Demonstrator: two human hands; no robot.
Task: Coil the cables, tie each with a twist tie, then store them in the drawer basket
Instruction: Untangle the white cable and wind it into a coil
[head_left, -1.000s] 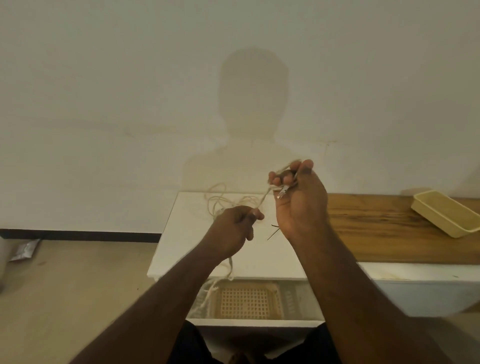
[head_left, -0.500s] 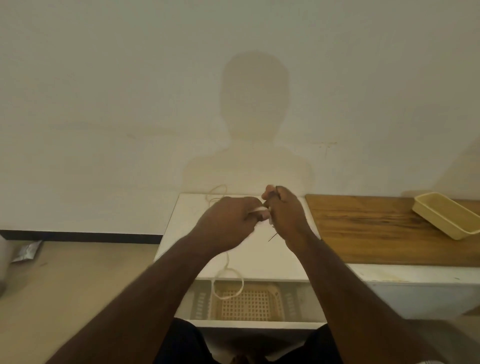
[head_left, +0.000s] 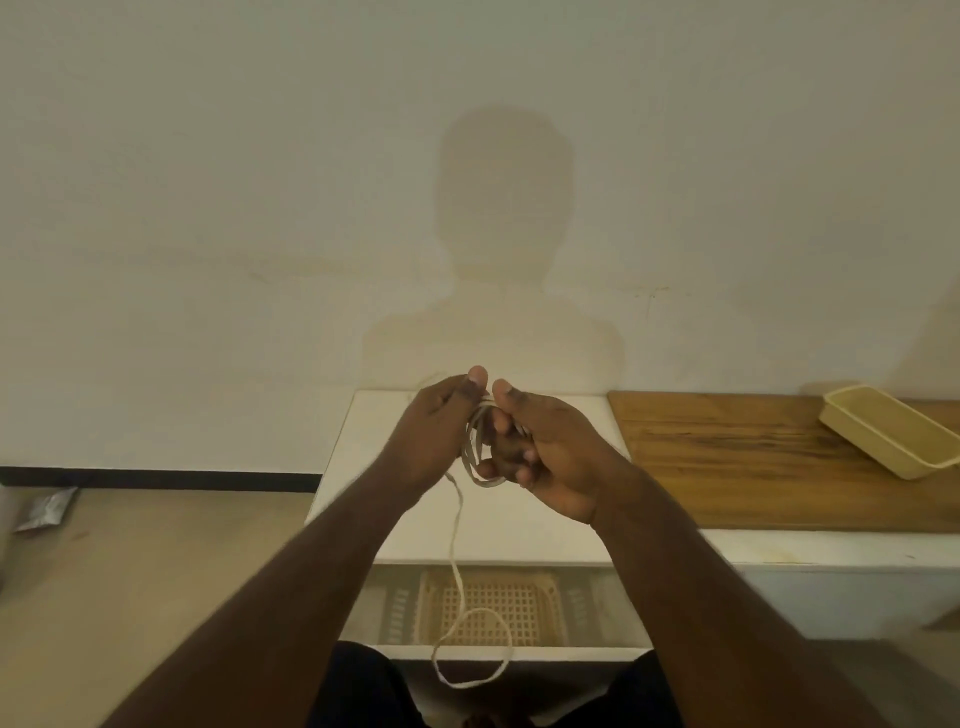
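Observation:
A white cable (head_left: 475, 452) is wound in several loops around the fingers of my right hand (head_left: 540, 457), palm turned up, above the white cabinet top (head_left: 358, 467). My left hand (head_left: 441, 431) grips the cable at the left side of the coil. The loose tail (head_left: 457, 571) hangs down from the left hand and ends in a loop over the open drawer. The beige lattice basket (head_left: 535, 613) sits inside that drawer, below both hands. No twist tie can be made out.
A wooden board (head_left: 727, 457) covers the cabinet top to the right, with a cream plastic tray (head_left: 883, 431) at its far right. A plain wall stands behind. A silver packet (head_left: 47, 509) lies on the floor at the left.
The hands came together, then dropped slightly. My right hand turned palm up with several cable loops around its fingers. The hanging tail now reaches past the drawer's front edge.

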